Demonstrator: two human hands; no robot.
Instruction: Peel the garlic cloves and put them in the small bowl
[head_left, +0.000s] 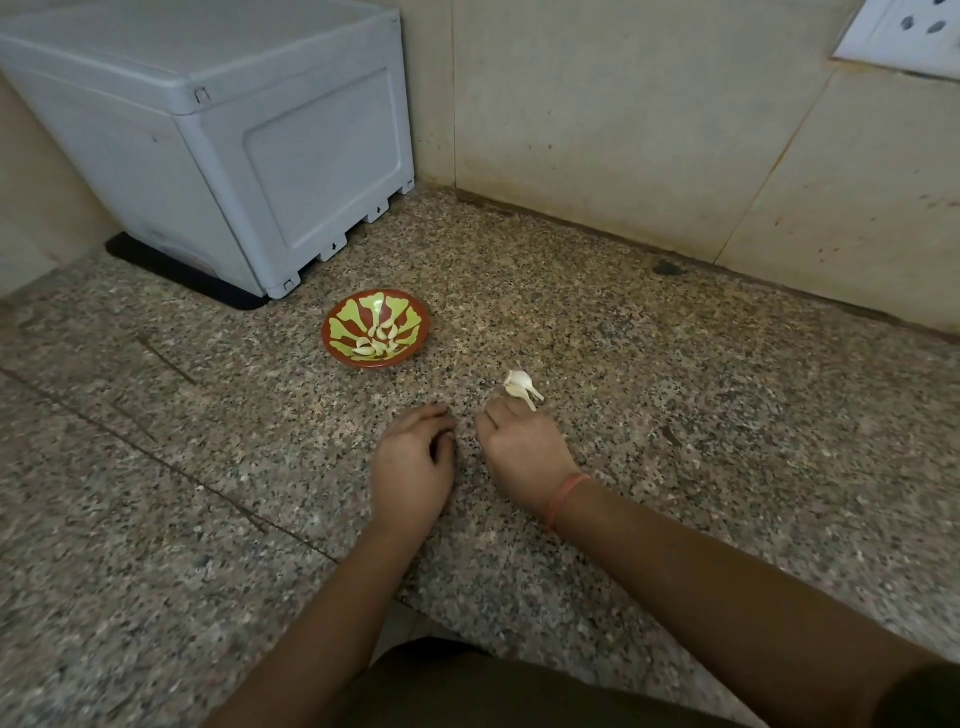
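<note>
A small red bowl with a green pattern (340, 319) stands on the granite counter and holds several peeled garlic cloves (378, 340). To its right lies a piece of unpeeled garlic with white skin and a stem (521, 385). My right hand (522, 452) rests on the counter just in front of that garlic, fingers loosely curled under, knuckles almost touching the stem. Beside it, my left hand (413, 465) rests with its fingers loosely curled and nothing visible in it. What lies under either palm is hidden.
A grey plastic box (218, 140) on a black mat stands at the back left, close behind the bowl. Tiled walls close off the corner at the back and right. A white wall socket (904, 36) sits at the top right.
</note>
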